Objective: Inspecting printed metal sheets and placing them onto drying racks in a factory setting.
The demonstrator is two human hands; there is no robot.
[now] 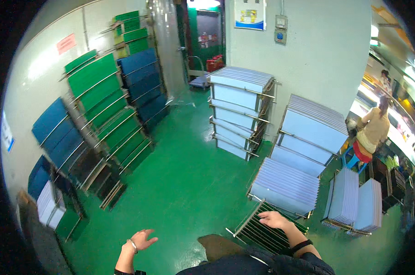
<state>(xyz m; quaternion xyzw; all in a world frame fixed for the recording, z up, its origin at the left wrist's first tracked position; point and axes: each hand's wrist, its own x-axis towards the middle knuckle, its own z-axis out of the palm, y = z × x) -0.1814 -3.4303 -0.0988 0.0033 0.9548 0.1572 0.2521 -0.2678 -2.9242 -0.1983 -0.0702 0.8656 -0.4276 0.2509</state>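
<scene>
My left hand (143, 239), with a bracelet at its wrist, hangs over the green floor at the lower middle. Its fingers are apart and hold nothing. Over a slotted metal rack (247, 228) at my front right is my right hand (274, 220), a dark band round its wrist. Its fingers are loosely stretched toward the left, with nothing seen in them; whether they touch the rack's bars I cannot tell. Just beyond that rack stands another one filled with light blue panels (285, 185).
Stacked racks of light blue panels (237, 110) and more panels (308, 130) line the right wall. Green panels (97, 87) and dark blue panels (143, 73) in racks stand along the left wall. A trolley (199, 81) is by the doorway; a seated person (374, 126) works far right.
</scene>
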